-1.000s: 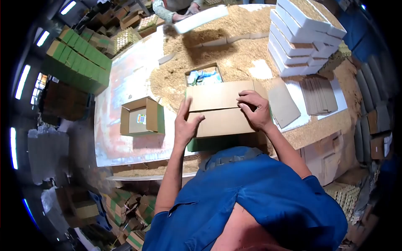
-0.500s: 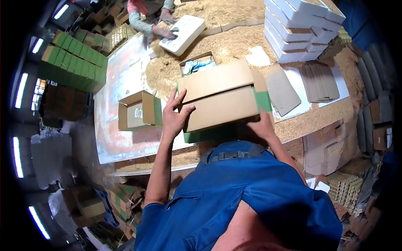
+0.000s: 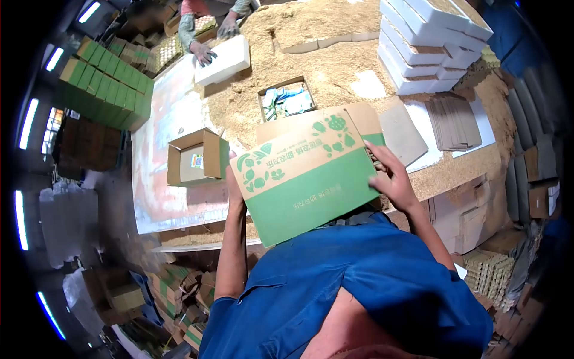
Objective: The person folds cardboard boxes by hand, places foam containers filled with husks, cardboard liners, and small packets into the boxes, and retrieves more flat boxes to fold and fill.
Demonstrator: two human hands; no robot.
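A cardboard box with a green printed side (image 3: 311,179) is tilted in front of my body, its printed face toward me. My left hand (image 3: 234,182) grips its left edge, the fingers mostly hidden behind it. At the right edge my right hand (image 3: 388,173) has its fingers curled against the box. Behind the box lies a small open box (image 3: 261,107) holding blue and white packets. To the left sits an open brown box (image 3: 216,157) with a colourful label inside. Flat grey-brown sheets (image 3: 452,128) lie stacked to the right.
Across the table (image 3: 146,203), a co-worker's gloved hands touch a white foam slab (image 3: 224,61). White foam trays (image 3: 418,60) are stacked at the back right beside loose shavings (image 3: 341,66). Green and brown boxes (image 3: 107,84) stand at the far left.
The box has been tipped so its green printed side now faces me. My right hand has moved up its right edge. The co-worker's foam slab has moved left and now lies flatter.
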